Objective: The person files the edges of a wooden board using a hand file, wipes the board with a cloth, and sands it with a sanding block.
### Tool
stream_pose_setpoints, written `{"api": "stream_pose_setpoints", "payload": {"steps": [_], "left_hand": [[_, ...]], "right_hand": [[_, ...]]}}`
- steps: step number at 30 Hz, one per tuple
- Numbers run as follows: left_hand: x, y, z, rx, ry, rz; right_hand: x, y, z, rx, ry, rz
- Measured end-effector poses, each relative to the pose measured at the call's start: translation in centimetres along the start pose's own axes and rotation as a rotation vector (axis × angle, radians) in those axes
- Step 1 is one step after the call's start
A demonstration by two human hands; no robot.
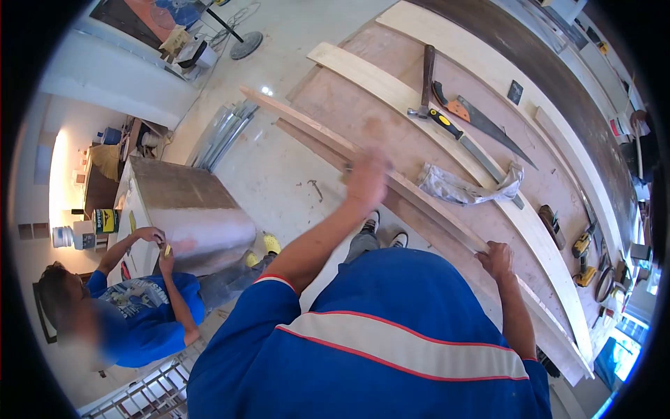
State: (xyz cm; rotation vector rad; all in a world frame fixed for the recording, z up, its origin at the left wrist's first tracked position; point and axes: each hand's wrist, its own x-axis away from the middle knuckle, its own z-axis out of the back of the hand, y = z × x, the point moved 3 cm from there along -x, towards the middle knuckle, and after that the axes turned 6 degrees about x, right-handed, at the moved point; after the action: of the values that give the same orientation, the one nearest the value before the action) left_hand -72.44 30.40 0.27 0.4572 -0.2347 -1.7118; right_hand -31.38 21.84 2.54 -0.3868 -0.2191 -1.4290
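Note:
My left hand (368, 178) is smeared by motion over a long, narrow wooden strip (307, 127) that runs diagonally along the near edge of the workbench. Something small and dark shows at its edge, but I cannot make out what it is or how the fingers are set. Farther down the same strip, my right hand (497, 260) is closed round it. Beyond the strip lie a crumpled grey cloth (447, 187), a hammer (427, 80), a yellow-and-black handled tool with a long flat blade (447, 123) and a handsaw (488, 126).
Long pale curved boards (544, 248) lie across the workbench (391, 105). A cordless drill (583, 248) sits at the far right. To the left, a person in blue (146, 300) handles a small yellow item beside a large box-like cabinet (188, 209). Metal profiles (223, 133) lie behind it.

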Motion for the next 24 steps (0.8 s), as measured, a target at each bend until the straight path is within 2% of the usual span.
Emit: {"api": "stream_pose_setpoints", "payload": {"steps": [1,3,6,8,10,12,15,17,19,22,23,24], "left_hand": [[0.4,3.6,0.3,0.207,-0.134,-0.055],[1.6,7.8,-1.3,-0.001,0.028,-0.318],[1.2,6.7,-1.1,-0.018,0.045,-0.396],[-0.8,3.6,1.6,0.070,-0.201,-0.220],[-2.5,-1.9,3.9,0.034,-0.204,-0.033],[-4.3,-6.7,5.9,-0.167,-0.187,0.154],[-3.0,-5.3,3.7,-0.158,-0.110,0.095],[-0.1,1.2,-2.0,0.069,-0.004,-0.147],[1.8,9.1,-1.5,0.053,0.017,-0.568],[-0.5,2.9,-0.1,0.076,-0.019,-0.440],[-2.0,-1.4,1.6,0.063,-0.155,-0.156],[-3.1,-7.2,2.2,0.003,-0.100,-0.065]], "right_hand": [[0.2,0.1,-0.1,0.010,-0.022,-0.012],[0.2,-0.2,0.1,0.023,-0.049,-0.038],[0.3,-0.6,1.1,0.001,-0.021,-0.030],[-0.1,-0.4,0.8,0.016,-0.046,-0.028],[0.1,-0.1,0.2,-0.004,-0.052,-0.041],[0.1,0.2,-0.1,-0.044,-0.024,-0.056],[0.1,0.2,-0.3,-0.014,0.037,-0.033],[-0.1,0.0,0.1,-0.021,-0.008,-0.044],[0.1,0.0,-0.1,-0.030,-0.014,-0.043],[0.1,0.6,-0.5,-0.039,0.012,-0.038],[0.0,0.6,-0.2,-0.049,-0.004,-0.053],[0.0,0.4,-0.3,-0.064,-0.018,-0.070]]}}
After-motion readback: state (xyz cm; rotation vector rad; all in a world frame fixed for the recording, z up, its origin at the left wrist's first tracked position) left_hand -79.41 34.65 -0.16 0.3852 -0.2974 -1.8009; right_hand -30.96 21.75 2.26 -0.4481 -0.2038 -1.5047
